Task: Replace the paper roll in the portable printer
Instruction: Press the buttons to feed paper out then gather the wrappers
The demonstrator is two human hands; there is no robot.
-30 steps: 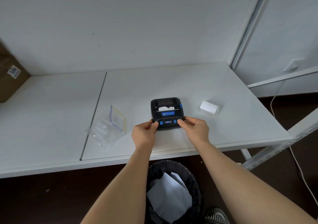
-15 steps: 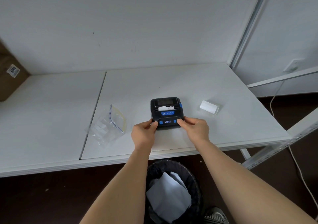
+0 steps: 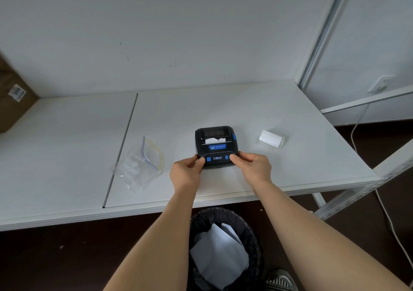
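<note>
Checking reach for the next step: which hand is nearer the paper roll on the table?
Right. The right hand holds the printer's right front corner, nearer the paper roll; the left hand holds the opposite corner.

Both forearms are bare to the lower frame edge; no sleeves, gloves, rings, watches or bands are visible. The left hand and right hand are bare, with short, unpainted nails. A shoe shows just right of the waste bin, at the bottom frame edge: dark upper with pale striped ribbing across the toe.
</note>
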